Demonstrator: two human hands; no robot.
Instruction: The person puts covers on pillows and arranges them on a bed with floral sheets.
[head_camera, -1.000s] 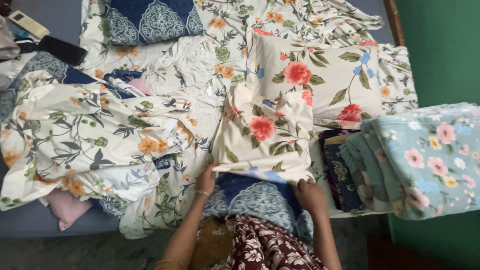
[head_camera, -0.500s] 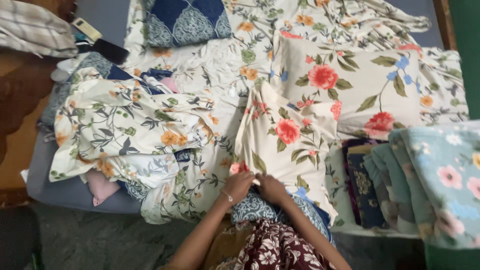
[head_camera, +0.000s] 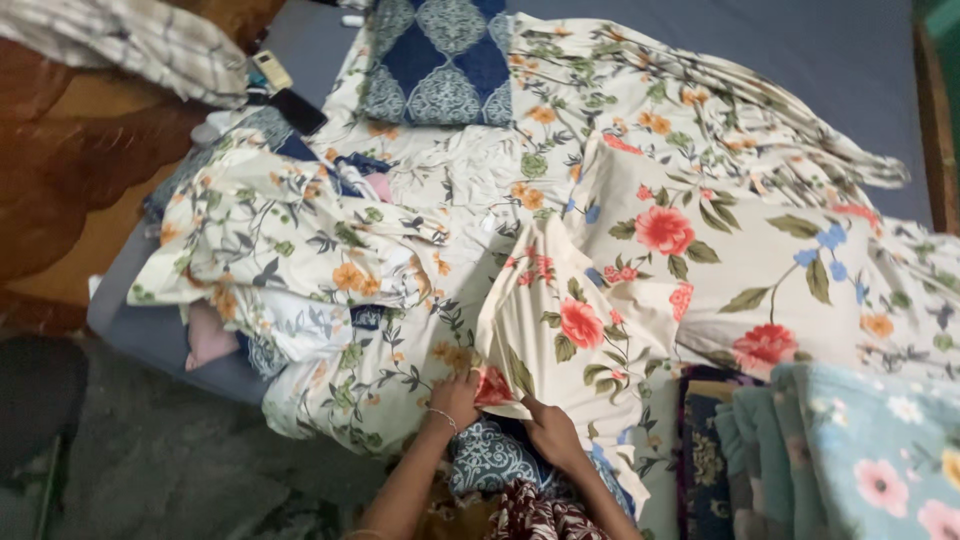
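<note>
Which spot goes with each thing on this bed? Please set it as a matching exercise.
Things:
1. blue patterned pillow
2. floral pillowcase
3. light blue flowered blanket
4. black phone

Places:
A. lower right corner
B. top centre
C. at both hands, left hand and right hand
D. upper left, by the bed's edge

Pairs: 1-B, 2-C, 3-A, 4-D

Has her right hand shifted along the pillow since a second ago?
Yes. The right hand has slid left along the red-flowered pillowcase hem, from its right corner to meet the left hand near the left corner.
</note>
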